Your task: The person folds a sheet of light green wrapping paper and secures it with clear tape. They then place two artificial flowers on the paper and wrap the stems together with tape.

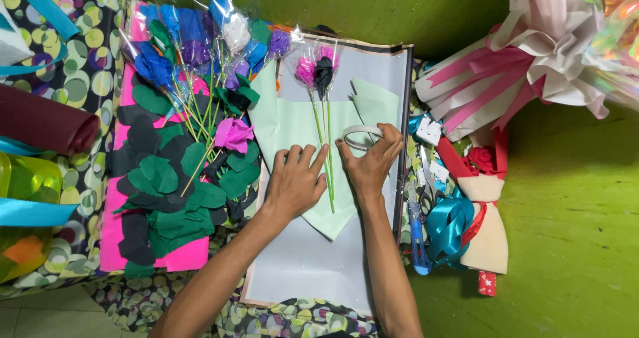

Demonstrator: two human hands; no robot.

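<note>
My left hand (pixel 295 180) lies flat, fingers spread, on a folded pale green paper sheet (pixel 287 126) that rests on a grey board (pixel 313 258). Its fingertips touch the thin green stems (pixel 329 171) of two paper flowers, one pink (pixel 305 70) and one black (pixel 323 71), wrapped in clear film and lying on the green sheet. My right hand (pixel 371 163) grips a roll of clear tape (pixel 360 137) just right of the stems, thumb near the stems.
Left of the board, a pink sheet (pixel 176 257) carries green and black paper leaves (pixel 166 185) and several wrapped blue and purple flowers (pixel 193 45). Blue scissors (pixel 417 231), teal ribbon (pixel 447 221) and a wrapped bouquet (pixel 532 51) lie at right on a green surface.
</note>
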